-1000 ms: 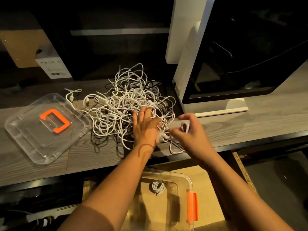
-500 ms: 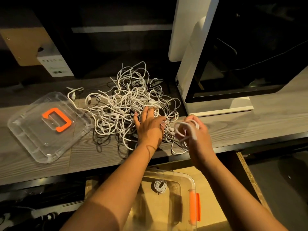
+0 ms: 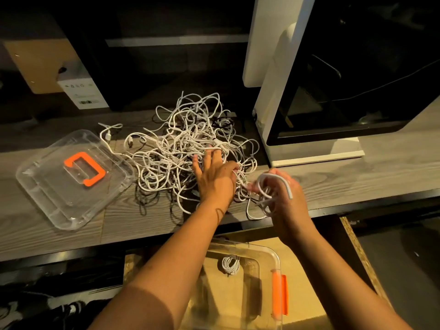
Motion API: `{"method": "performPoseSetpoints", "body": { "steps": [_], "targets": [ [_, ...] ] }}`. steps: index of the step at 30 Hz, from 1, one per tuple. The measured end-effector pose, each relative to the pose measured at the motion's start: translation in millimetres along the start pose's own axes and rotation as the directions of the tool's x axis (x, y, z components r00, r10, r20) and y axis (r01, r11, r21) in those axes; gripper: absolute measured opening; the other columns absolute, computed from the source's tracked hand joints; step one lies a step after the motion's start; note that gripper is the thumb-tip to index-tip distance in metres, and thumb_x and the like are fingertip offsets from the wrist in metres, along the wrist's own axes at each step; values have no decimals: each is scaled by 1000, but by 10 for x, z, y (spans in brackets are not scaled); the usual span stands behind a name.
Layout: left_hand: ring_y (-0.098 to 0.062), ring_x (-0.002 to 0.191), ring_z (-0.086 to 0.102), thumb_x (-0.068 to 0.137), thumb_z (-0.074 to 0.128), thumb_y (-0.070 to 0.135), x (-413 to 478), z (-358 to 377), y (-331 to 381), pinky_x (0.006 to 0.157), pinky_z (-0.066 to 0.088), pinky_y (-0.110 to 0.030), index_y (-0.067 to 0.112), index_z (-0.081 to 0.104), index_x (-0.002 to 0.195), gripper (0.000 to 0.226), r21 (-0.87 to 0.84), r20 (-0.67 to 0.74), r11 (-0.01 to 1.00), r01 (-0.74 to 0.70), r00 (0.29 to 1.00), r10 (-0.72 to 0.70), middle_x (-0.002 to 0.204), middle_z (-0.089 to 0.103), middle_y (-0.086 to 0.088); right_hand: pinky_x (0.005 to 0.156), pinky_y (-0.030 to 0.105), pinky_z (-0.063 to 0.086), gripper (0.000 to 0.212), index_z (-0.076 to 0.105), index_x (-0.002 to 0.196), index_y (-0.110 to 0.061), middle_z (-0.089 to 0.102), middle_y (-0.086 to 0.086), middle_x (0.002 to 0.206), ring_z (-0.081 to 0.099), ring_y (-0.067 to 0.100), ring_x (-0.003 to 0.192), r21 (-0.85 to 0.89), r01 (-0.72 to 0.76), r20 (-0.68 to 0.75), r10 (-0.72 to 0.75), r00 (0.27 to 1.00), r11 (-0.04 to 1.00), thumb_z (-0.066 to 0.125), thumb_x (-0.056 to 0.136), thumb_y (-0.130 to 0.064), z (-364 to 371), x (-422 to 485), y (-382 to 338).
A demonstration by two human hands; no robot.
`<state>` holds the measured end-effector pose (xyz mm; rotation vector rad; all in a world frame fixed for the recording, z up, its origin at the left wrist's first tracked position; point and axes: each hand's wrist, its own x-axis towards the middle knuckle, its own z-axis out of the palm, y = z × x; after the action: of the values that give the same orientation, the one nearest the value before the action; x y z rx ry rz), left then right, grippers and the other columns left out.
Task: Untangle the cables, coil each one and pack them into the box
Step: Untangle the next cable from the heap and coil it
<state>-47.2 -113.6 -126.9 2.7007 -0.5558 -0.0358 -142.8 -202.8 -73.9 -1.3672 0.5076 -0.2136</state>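
Note:
A big tangle of white cables (image 3: 181, 148) lies on the grey wooden desk (image 3: 357, 177). My left hand (image 3: 214, 177) lies flat on the tangle's right side, fingers straight, pressing it down. Just right of it, my right hand (image 3: 283, 198) holds loops of a white cable (image 3: 276, 179) wound round its fingers, with strands running back into the pile. Below the desk edge stands the clear box (image 3: 262, 253) with orange latches; one coiled white cable (image 3: 230, 265) lies inside it.
The box's clear lid (image 3: 47, 186) with an orange handle lies on the desk at the left. A white machine with a dark window (image 3: 309, 148) stands at the right, close behind the pile. A small white carton (image 3: 82, 94) sits at the back left.
My right hand has drawn a cable out of the pile toward the desk edge and wound more loops round its fingers. My left hand has stayed pressed on the tangle.

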Motion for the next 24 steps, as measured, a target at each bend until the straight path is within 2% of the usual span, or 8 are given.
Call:
{"method": "performPoseSetpoints", "body": {
  "steps": [2,4,7,10,16,19,22,24],
  "targets": [
    [-26,144,6,94,49,26,8,-12,6,111,-17,-45,35,61,111,23,24,7,1000,-20,1000,20,151,27,-5,48,26,37,24,54,70,-18,56,8,68,49,25,66,-3,-46,-25,46,999,999,50,92,-8,2,18,-39],
    [-25,144,4,92,51,25,8,-20,8,109,-19,-44,36,61,109,23,62,23,997,-53,998,51,151,26,-4,53,29,43,13,55,92,-18,61,11,81,55,24,69,-331,-75,49,96,994,941,64,85,-13,-32,95,-4],
    [-24,141,12,92,51,31,3,-13,-5,110,-16,-48,34,63,110,21,92,-11,990,-104,994,106,144,33,-3,66,35,54,16,62,91,-15,65,3,85,64,18,76,-870,-1,131,233,963,494,68,82,-26,-51,221,102],
    [-24,136,21,92,52,34,5,-21,-58,111,-6,-50,34,63,113,23,93,-49,990,-103,993,108,141,37,-2,62,30,50,12,59,80,-15,63,4,79,62,20,77,-920,-21,81,242,967,391,64,84,-24,-57,297,165],
    [-25,134,26,90,56,33,-13,25,-92,110,-3,-51,30,66,106,19,87,-58,987,-136,988,141,135,44,-3,78,37,53,19,66,101,-12,68,10,102,62,22,91,-956,87,127,128,984,278,55,93,-24,-196,394,203],
    [-23,137,19,91,53,37,42,4,-68,111,-7,-49,35,61,110,20,85,-5,993,-83,997,83,140,37,1,90,47,46,19,66,85,-23,58,-2,109,53,18,104,-880,219,259,40,965,421,53,90,-35,-222,390,159],
    [-23,140,14,91,54,29,54,21,-40,112,-11,-46,33,57,114,24,45,6,995,-86,996,85,143,34,-1,98,39,41,19,62,64,-25,59,-9,120,52,11,116,-401,203,246,-109,963,893,53,80,-28,-141,261,104],
    [-23,140,16,88,56,22,36,23,-14,113,-11,-45,31,60,110,23,-8,-29,995,-96,995,96,141,37,-3,86,30,47,22,67,62,-26,69,-6,108,61,10,105,-107,92,214,-67,975,990,50,78,-24,-74,156,97]
  ]
}}
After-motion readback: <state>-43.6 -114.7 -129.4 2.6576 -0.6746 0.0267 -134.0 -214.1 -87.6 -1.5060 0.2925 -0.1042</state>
